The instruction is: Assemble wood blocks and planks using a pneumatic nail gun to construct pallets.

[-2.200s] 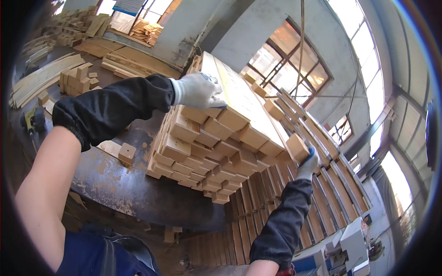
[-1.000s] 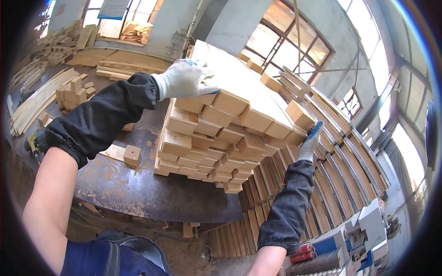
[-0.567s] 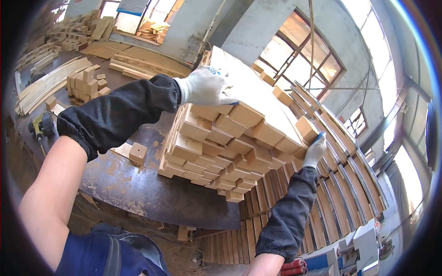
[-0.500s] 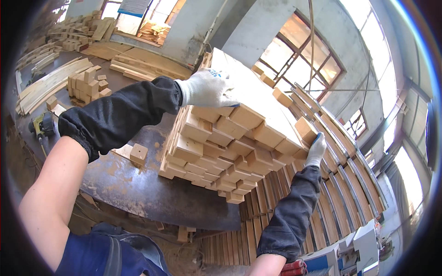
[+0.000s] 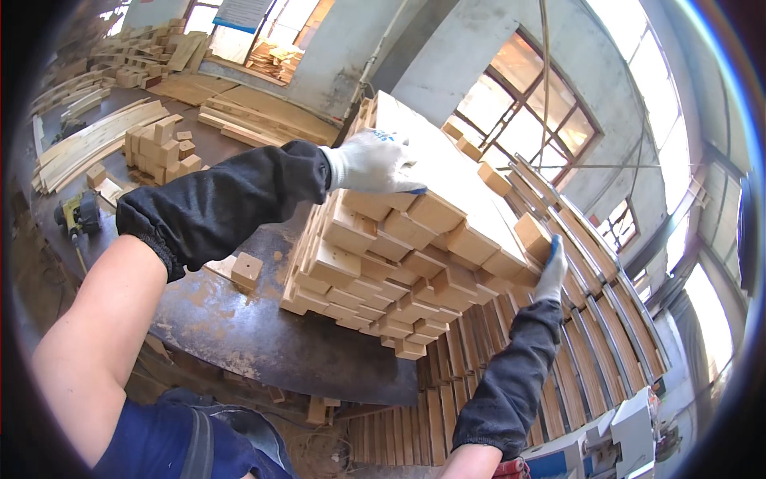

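A tall stack of pale wooden boards (image 5: 355, 231) stands on the dark metal table, its uneven ends toward me. Both my hands wear white knit gloves with blue fingertips. My left hand (image 5: 373, 162) is curled at the upper left edge of the stack, closed on the near end of a top board (image 5: 447, 172); its thumb is partly hidden. At the stack's right side, my right hand (image 5: 552, 275) lies with straight fingers against an outer board end (image 5: 531, 236). The palm side of that hand is hidden.
The dark metal table (image 5: 215, 319) carries a loose block (image 5: 246, 271), a green-and-black power tool (image 5: 80, 214), a pile of small blocks (image 5: 159, 152) and long strips (image 5: 80, 152). Racked boards (image 5: 582, 351) stand close on the right. Windows (image 5: 527, 96) line the far wall.
The view has shifted slightly, so the stack and both hands sit a little lower and farther right. Both hands keep their places at the stack's sides.
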The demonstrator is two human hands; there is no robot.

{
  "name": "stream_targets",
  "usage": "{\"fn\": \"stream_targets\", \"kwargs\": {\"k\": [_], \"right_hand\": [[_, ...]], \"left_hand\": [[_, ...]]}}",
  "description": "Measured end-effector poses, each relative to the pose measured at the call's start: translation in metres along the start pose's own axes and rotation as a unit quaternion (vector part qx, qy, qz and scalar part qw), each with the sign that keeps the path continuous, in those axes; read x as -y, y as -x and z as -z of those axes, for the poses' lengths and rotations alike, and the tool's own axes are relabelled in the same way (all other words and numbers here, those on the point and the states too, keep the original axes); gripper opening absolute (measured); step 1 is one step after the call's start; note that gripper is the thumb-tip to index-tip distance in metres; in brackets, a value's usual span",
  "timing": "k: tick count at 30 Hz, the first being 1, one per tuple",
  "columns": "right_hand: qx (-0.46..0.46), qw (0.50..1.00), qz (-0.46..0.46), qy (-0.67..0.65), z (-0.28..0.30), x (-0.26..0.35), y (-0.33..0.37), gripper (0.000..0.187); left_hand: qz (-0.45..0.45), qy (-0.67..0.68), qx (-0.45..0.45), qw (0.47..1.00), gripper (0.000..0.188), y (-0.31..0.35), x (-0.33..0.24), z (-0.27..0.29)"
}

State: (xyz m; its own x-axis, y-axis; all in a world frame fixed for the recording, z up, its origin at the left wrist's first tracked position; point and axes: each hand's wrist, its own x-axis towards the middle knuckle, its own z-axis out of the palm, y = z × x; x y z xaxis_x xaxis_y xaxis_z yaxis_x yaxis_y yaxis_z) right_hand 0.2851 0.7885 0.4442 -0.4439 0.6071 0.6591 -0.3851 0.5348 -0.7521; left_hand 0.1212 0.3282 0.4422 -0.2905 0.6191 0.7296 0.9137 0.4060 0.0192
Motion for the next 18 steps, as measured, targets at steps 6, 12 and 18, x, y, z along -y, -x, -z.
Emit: {"fn": "stream_targets", "kwargs": {"k": [6,12,18], "right_hand": [[-0.047,0.996,0.013,-0.074,0.037,-0.048,0.018,0.079],[0.02,0.994,-0.072,-0.082,0.012,-0.022,0.022,0.086],[0.035,0.998,-0.038,-0.046,0.03,-0.021,0.028,0.083]], "left_hand": [[-0.142,-0.13,-0.243,0.951,0.04,0.004,0.044,-0.023],[0.29,0.676,-0.091,0.671,0.053,0.006,0.046,-0.062],[0.312,0.619,-0.222,0.686,0.051,-0.009,0.04,-0.106]]}}
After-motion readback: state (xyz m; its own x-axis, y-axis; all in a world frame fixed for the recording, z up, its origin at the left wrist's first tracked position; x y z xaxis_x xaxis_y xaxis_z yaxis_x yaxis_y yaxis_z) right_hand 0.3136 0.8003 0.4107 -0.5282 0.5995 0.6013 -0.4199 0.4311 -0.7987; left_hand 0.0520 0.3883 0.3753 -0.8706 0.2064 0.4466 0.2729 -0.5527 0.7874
